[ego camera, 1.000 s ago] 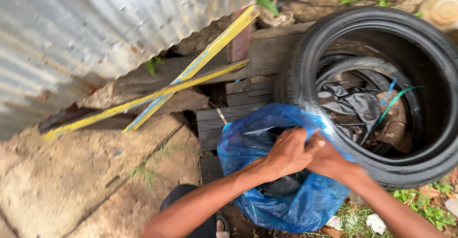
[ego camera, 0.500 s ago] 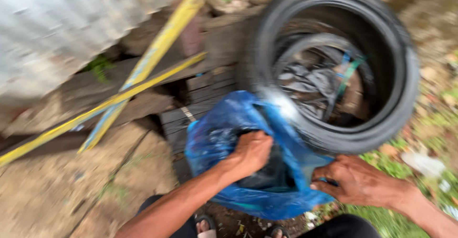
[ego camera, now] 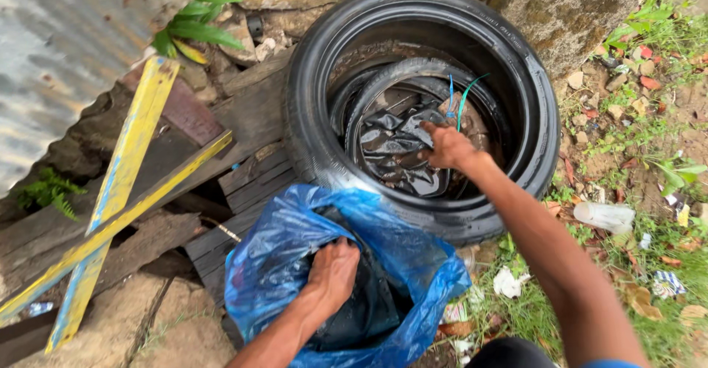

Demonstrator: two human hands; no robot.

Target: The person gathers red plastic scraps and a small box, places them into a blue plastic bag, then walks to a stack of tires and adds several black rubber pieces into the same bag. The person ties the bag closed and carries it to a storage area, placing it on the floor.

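Left hand (ego camera: 333, 271): closed on the rim of the blue plastic bag (ego camera: 295, 246), fingers curled over the dark inner side, holding the mouth of the bag open.
Right hand (ego camera: 448, 147): stretched out into the black tyre (ego camera: 310, 117), fingers bent on the black plastic sheet (ego camera: 394, 147); seems to be gripping a fold of it, but the fingertips partly hidden, so not fully sure.
Blue plastic bag: on the ground at the lower middle, just in front of the tyre, touching its near wall; crumpled, mouth turned upward, inside dark.
Black tyre: lying flat on the ground in the upper middle, opening upward; a smaller dark ring inside it, around the plastic sheet.
Black plastic sheet: inside the tyre, at the middle of the hollow, wrinkled and shiny, maybe wet.
Green and blue strings (ego camera: 461, 99): thin, inside the tyre, just above the right hand.
Yellow planks (ego camera: 129, 169): two long painted boards, crossed, at the left side, lying on dark old wooden boards (ego camera: 251, 176).
Corrugated metal sheet (ego camera: 59, 36): grey, at the upper left corner of the view.
Clear plastic bottle (ego camera: 605, 215): lying on the grass to the right of the tyre, well apart from both hands.
Ground to the right: grass, small stones, dry leaves and bits of litter.
Stone block (ego camera: 575, 7): mossy, behind the tyre at the upper right.
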